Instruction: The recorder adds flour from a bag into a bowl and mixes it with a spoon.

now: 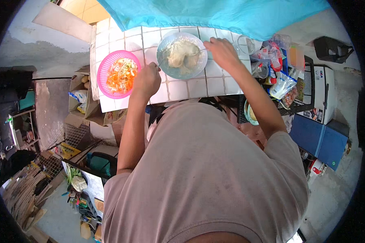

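Observation:
On the white tiled counter (pixel 178 89) stands a plate or shallow bowl (pixel 167 71) holding a pale, lumpy dough or batter (pixel 182 54). My left hand (pixel 147 78) grips the handle of a metal utensil whose far end reaches the bowl's left rim. From the right, my right hand (pixel 222 50) holds another thin metal utensil that extends over the pale mass; its exact kind is hard to tell. Left of the bowl, beside my left hand, a pink plastic basket (pixel 102 74) contains shredded orange and whitish vegetables (pixel 120 76).
A clear round container (pixel 245 45) stands right of my right hand. Beyond it are plastic bags, bottles and a blue basket (pixel 284 60). A turquoise cloth (pixel 200 13) hangs over the counter's far edge. A cardboard box (pixel 94 104) is below the left edge.

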Available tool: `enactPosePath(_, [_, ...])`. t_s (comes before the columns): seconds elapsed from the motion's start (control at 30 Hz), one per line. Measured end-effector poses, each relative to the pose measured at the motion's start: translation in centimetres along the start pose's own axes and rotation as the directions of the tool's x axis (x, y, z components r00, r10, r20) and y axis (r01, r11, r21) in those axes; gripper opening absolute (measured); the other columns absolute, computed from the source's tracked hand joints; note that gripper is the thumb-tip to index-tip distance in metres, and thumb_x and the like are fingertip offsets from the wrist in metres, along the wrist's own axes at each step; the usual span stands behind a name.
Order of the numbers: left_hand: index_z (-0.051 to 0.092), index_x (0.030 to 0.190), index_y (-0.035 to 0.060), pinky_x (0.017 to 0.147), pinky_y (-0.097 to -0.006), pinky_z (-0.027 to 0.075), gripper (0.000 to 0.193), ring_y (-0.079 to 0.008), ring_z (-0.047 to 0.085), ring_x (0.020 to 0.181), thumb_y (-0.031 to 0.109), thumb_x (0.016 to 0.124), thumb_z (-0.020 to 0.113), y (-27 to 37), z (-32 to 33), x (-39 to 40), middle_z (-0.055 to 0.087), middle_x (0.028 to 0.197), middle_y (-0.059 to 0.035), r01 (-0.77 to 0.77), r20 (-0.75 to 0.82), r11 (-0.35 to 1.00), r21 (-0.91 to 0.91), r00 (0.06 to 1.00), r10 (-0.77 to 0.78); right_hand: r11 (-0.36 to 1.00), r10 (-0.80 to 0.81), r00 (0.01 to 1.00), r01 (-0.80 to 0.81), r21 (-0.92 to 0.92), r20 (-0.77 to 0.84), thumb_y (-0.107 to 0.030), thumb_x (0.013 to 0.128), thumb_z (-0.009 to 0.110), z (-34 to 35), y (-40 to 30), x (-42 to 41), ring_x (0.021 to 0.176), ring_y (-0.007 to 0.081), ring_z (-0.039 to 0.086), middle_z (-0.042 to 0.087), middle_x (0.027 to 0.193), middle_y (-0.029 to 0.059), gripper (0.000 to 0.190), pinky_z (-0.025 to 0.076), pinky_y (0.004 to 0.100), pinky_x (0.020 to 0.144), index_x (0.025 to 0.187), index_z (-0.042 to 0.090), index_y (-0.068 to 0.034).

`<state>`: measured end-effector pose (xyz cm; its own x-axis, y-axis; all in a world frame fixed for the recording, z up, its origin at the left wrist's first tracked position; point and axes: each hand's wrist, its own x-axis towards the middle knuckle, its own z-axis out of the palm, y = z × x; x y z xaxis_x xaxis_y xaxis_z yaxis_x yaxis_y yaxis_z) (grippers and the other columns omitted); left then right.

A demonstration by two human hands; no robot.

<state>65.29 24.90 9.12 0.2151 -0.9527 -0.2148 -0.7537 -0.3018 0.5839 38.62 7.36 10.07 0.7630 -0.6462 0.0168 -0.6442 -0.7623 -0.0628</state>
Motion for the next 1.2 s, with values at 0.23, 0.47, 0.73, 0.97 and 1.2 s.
enactPosePath(0.23, [0.07,0.103,-0.0006,0.087,-0.0523,0.053,0.035,-0.0469,0.068,0.096,0.023,0.103,0.044,1.5,-1.0,1.5,0.071,0.099,-0.0284,0.088,0.0,0.99,0.108,0.996,-0.088,0.989,-0.142,0.971,0.145,0.0,-0.193,-0.005,0.091,0.058,-0.1,1.3,3.3,0.091,0.0366,0.067,0.065,0.098,0.0162,0.024,0.054,0.0478,0.079,0.114,0.063,-0.01])
enactPosePath(0.47, [0.067,0.099,-0.0044,0.085,-0.0579,0.052,0.032,-0.0493,0.068,0.095,0.021,0.099,0.047,1.3,0.6,-1.1,0.071,0.098,-0.0318,0.02,0.088,1.0,-0.018,0.996,-0.019,0.983,0.158,0.974,-0.171,0.072,0.162,-0.003,0.093,0.053,-1.0,-3.7,-3.5,0.085,0.0411,0.07,0.066,0.098,0.0227,0.035,0.056,0.0524,0.072,0.126,0.058,-0.009])
enactPosePath(0.73, [0.068,0.1,-0.0022,0.082,-0.0551,0.053,0.028,-0.0484,0.068,0.091,0.017,0.102,0.047,2.3,0.1,-1.7,0.07,0.095,-0.0305,-0.061,0.059,0.998,0.023,0.996,0.06,0.97,0.203,0.963,-0.223,0.099,0.176,-0.003,0.093,0.051,-2.6,-3.4,-1.3,0.084,0.0448,0.07,0.069,0.088,0.0257,0.025,0.055,0.0528,0.074,0.118,0.056,0.001])
enactPosePath(0.97, [0.065,0.091,-0.0029,0.071,-0.054,0.054,0.021,-0.0475,0.068,0.08,0.013,0.096,0.052,-0.8,2.9,-3.2,0.069,0.083,-0.0263,-0.299,0.037,0.933,0.2,0.954,0.297,0.987,0.146,0.917,-0.158,0.004,0.371,-0.002,0.092,0.053,-2.7,-6.5,-3.4,0.085,0.0447,0.071,0.07,0.094,0.0275,0.024,0.056,0.0517,0.074,0.115,0.06,0.002])
enactPosePath(1.2, [0.064,0.092,-0.0028,0.076,-0.0566,0.053,0.022,-0.048,0.068,0.084,0.014,0.097,0.051,3.2,0.0,-3.9,0.07,0.086,-0.0294,-0.1,0.021,0.993,0.068,0.995,0.099,0.998,0.065,0.971,-0.061,-0.025,0.229,-0.001,0.084,0.06,-4.0,-5.4,-0.6,0.084,0.041,0.073,0.073,0.085,0.0229,0.016,0.058,0.0487,0.075,0.095,0.071,0.002])
